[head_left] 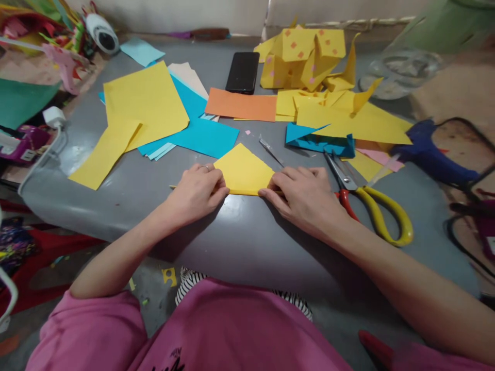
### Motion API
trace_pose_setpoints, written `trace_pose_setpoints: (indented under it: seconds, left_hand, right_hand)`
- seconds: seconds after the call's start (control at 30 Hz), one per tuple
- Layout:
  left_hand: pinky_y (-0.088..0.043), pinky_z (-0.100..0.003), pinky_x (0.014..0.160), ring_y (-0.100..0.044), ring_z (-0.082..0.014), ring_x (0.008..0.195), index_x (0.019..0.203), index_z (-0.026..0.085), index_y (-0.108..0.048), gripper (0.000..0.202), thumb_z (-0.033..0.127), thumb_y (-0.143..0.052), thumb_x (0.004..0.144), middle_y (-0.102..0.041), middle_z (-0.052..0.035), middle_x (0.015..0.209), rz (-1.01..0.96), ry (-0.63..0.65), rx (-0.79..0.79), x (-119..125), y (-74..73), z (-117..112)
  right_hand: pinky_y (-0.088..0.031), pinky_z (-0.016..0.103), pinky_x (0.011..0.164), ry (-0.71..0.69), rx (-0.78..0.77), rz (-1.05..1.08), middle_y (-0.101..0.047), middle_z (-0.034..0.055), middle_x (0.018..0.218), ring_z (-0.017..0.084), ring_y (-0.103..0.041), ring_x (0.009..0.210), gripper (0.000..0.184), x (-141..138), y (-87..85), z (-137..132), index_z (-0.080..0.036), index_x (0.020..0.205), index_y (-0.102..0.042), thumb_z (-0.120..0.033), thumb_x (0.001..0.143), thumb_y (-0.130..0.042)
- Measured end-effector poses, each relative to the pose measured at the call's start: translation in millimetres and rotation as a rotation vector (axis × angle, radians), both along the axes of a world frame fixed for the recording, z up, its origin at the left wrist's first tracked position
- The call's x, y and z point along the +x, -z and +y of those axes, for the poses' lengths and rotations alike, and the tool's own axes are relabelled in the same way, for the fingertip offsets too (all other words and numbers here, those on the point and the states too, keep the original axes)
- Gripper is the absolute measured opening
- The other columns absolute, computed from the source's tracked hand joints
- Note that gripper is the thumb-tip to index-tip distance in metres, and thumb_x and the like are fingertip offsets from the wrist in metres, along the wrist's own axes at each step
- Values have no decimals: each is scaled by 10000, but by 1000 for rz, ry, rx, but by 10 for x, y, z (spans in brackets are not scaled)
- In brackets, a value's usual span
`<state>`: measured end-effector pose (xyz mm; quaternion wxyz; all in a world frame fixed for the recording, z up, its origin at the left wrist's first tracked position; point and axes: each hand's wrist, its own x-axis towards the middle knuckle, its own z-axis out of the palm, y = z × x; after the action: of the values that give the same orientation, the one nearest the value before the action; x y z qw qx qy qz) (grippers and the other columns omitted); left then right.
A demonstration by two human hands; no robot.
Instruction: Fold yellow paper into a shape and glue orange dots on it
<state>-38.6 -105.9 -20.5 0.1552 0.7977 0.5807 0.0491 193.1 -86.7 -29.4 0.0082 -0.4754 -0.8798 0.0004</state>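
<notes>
A yellow paper folded into a triangle (243,170) lies on the grey table (240,242) in front of me. My left hand (197,191) presses down on its left corner with curled fingers, a ring on one finger. My right hand (303,196) pinches the folded bottom edge at the right corner. Both hands rest on the table along the fold.
Scissors with yellow and red handles (367,201) lie just right of my right hand. Yellow sheets (145,103), blue paper (201,134), an orange strip (242,105), a black phone (243,72), spotted yellow paper shapes (305,59), a blue glue gun (429,154) and a glass bowl (402,69) surround the work.
</notes>
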Motion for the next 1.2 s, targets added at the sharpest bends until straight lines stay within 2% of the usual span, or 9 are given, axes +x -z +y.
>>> trace_pose_setpoints:
  seconds: [0.23, 0.33, 0.43, 0.5, 0.57, 0.73, 0.9, 1.07, 1.2]
  left_hand:
    - [-418, -385, 773, -560, -271, 912, 886, 160, -608, 200, 339, -547, 947, -639, -105, 956, 142, 4, 45, 6, -22, -8]
    - [-407, -390, 781, -551, -276, 937, 1029, 165, -634, 198, 317, -526, 962, -649, -106, 990, 151, 10, 88, 15, -5, -15]
    - [-388, -405, 829, -532, -268, 990, 1266, 257, -608, 320, 223, -432, 1001, -633, -106, 1099, 141, 160, 214, 47, 30, -40]
    - [-376, -413, 845, -523, -259, 980, 1338, 343, -584, 412, 187, -380, 1016, -621, -94, 1101, 172, 316, 256, 81, 51, -72]
    - [-372, -413, 833, -517, -255, 940, 1375, 376, -559, 441, 189, -378, 1019, -619, -85, 1054, 222, 405, 256, 116, 60, -110]
    - [-369, -412, 805, -510, -254, 890, 1387, 318, -554, 424, 193, -398, 1012, -617, -92, 1034, 288, 406, 277, 163, 51, -181]
    - [-362, -414, 781, -504, -253, 852, 1350, 317, -579, 429, 148, -404, 996, -620, -83, 1006, 284, 398, 326, 166, 72, -203]
    - [-372, -423, 785, -510, -258, 851, 1303, 298, -610, 361, 198, -430, 1006, -626, -76, 973, 284, 381, 332, 189, 65, -223]
    - [-403, -429, 824, -537, -262, 925, 1301, 278, -609, 331, 270, -432, 1021, -639, -81, 1059, 297, 334, 251, 227, 49, -256]
  right_hand:
    - [-238, 375, 769, 30, 38, 6, -699, 77, 918, 264, -564, 883, 275, 15, 6, 3, -188, 894, -628, -426, 963, -508]
    - [-233, 374, 765, 10, 84, 24, -695, 77, 928, 262, -546, 879, 243, 32, 28, -1, -188, 929, -623, -400, 958, -507]
    - [-238, 373, 767, -8, 125, 62, -691, 82, 930, 266, -536, 889, 248, 37, 57, -10, -187, 959, -621, -400, 960, -495]
    - [-249, 376, 778, -14, 146, 89, -692, 85, 944, 270, -536, 909, 254, 32, 73, -20, -187, 977, -624, -404, 964, -493]
    - [-261, 381, 791, -19, 160, 101, -695, 85, 974, 270, -536, 928, 253, 46, 81, -32, -189, 994, -630, -398, 971, -489]
    - [-284, 394, 793, 6, 199, 12, -709, 95, 985, 280, -539, 947, 202, 305, 18, -31, -196, 1006, -655, -302, 970, -488]
    - [-338, 412, 794, -2, 357, 20, -747, 117, 1005, 277, -572, 925, 204, 535, -132, -114, -174, 1008, -695, -201, 968, -497]
    - [-385, 394, 903, -262, 309, 197, -741, 69, 1204, 252, -600, 1056, 298, 177, -72, -409, -131, 1217, -668, -282, 1000, -529]
    - [-388, 414, 931, -243, 221, 169, -700, 153, 1279, 273, -626, 1070, 446, -57, 52, -566, -34, 1297, -614, -359, 1017, -492]
